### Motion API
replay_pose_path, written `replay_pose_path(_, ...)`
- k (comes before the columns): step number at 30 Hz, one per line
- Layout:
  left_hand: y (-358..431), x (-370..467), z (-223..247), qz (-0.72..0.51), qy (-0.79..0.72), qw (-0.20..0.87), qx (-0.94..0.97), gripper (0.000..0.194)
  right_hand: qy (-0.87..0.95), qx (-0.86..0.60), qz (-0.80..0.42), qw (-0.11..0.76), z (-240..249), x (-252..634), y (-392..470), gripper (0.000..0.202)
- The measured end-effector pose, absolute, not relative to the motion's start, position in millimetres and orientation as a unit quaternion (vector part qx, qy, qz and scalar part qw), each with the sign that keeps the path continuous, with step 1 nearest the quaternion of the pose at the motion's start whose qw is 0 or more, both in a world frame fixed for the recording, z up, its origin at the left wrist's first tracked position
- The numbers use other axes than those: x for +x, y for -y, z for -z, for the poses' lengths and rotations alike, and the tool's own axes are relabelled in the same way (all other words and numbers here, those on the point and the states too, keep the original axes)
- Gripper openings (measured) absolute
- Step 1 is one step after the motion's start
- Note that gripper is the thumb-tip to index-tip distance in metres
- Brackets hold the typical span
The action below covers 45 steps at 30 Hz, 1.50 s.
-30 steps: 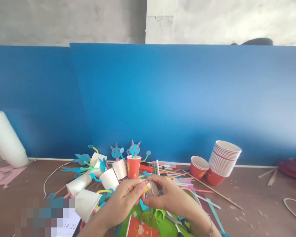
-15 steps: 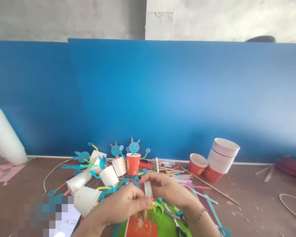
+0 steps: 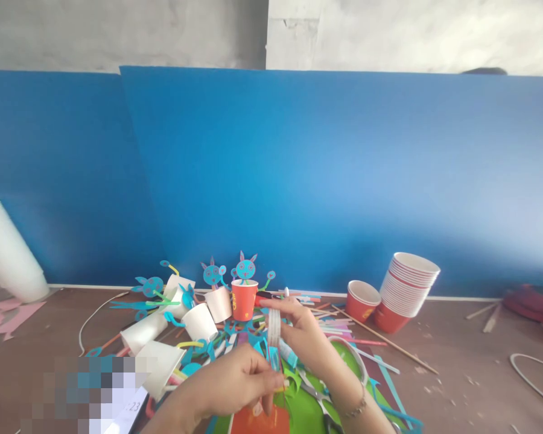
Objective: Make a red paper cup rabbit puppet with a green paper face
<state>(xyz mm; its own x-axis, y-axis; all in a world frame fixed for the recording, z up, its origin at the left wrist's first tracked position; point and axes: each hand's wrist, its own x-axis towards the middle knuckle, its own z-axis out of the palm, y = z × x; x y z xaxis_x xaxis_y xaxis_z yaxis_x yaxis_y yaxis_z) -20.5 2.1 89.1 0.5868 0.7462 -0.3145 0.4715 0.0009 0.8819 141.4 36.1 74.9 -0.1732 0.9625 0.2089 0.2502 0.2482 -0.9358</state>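
My left hand (image 3: pixel 247 377) is closed in a pinch above an orange-red sheet (image 3: pixel 260 420); its fingertips meet on a small piece too little to make out. Just above and to the right, my right hand (image 3: pixel 298 328) is closed round a whitish, ribbed roll of tape (image 3: pixel 274 328), held upright. Between the hands, beside the roll, is a light-blue strip. Scissors (image 3: pixel 317 393) lie on a green sheet (image 3: pixel 310 419) below my right wrist. Behind the hands stands a red cup (image 3: pixel 244 300) with a blue paper face (image 3: pixel 245 269) above it.
White cups (image 3: pixel 160 364) with blue paper pieces lie at the left, near a phone (image 3: pixel 129 410). Straws and sticks (image 3: pixel 389 340) spread to the right. A tall cup stack (image 3: pixel 407 292) leans beside a red cup (image 3: pixel 363 301). A blue panel (image 3: pixel 271 181) stands behind.
My right hand and the tape roll have risen away from my left hand, opening a gap between them. My left hand has shifted slightly right and down.
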Motion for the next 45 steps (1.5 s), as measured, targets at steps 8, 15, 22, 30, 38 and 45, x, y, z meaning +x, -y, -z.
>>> replay_pose_path(8,-4,-17,-90,-0.113,-0.479,0.551,0.674,0.053,0.629,-0.438,-0.443,0.464,-81,145,-32,0.041)
replay_pose_path(15,-6,-22,-92,-0.109,-0.495,0.528,0.681,0.051,0.585,-0.399,-0.485,0.514,-87,139,-26,0.032)
replay_pose_path(22,-6,-19,-95,-0.178,-0.471,0.506,0.700,0.040,0.634,-0.391,-0.474,0.470,-87,140,-21,0.035)
replay_pose_path(30,-7,-17,-75,-0.241,-0.495,0.403,0.731,0.032,0.618,-0.419,-0.485,0.455,-96,146,-13,0.038)
replay_pose_path(38,-10,-15,-73,-0.299,-0.484,0.416,0.710,0.029,0.638,-0.391,-0.467,0.472,-98,141,-7,0.038)
replay_pose_path(45,-16,-23,-74,-0.374,-0.448,0.487,0.650,0.035,0.733,-0.387,-0.354,0.433,-107,142,5,0.046)
